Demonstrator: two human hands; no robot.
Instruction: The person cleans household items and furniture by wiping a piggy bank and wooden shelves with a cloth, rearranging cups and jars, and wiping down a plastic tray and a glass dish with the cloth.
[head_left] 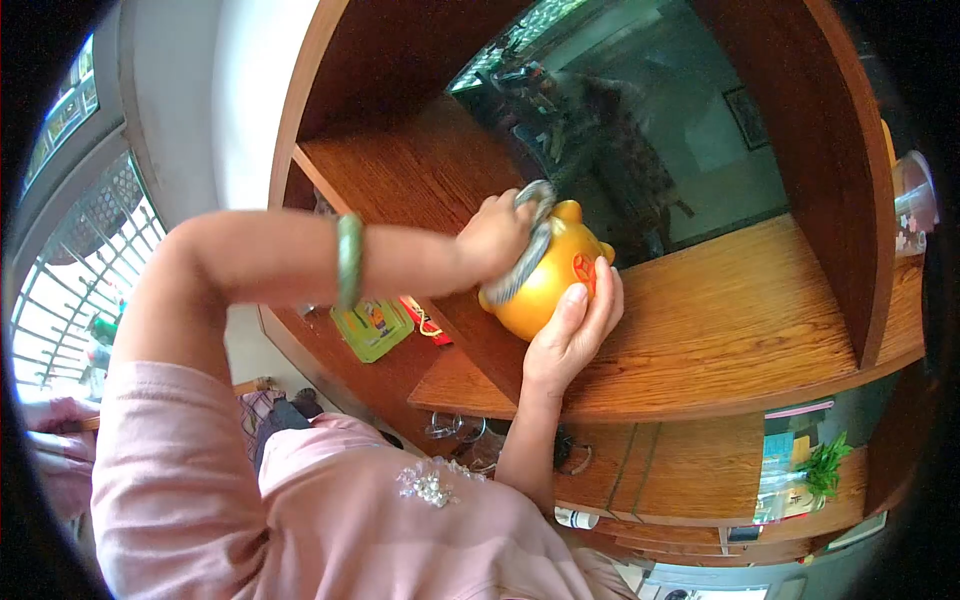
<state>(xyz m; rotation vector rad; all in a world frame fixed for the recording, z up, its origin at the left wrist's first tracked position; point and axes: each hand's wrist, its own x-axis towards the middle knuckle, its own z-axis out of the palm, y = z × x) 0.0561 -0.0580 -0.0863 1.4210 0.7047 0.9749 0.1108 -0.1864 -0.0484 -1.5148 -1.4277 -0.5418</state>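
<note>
the left hand (500,235), a green bangle (349,262) around its forearm, presses a grey cloth (522,262) onto a golden figurine (548,290). its fingers are bent over the cloth and clamped on it, though this hand is a little blurred. the right hand (572,335) supports the golden figurine from its lower right side: the thumb lies across the near face, the other fingers reach around the far side, and together they are clamped on it, close to a red emblem (584,268).

the golden figurine is tilted, held between the two hands in front of a wooden shelf (720,310); whether its underside touches the wood, i cannot tell. behind it stands a dark reflective panel (700,120).

below the left forearm, a green tray (372,330) lies on a lower wooden surface, with a red item (430,322) just beside it. at the far right edge of the cabinet is a clear cup (915,200), and lower down a green plant (822,470). a barred window (80,285) shows at the left of the view.
</note>
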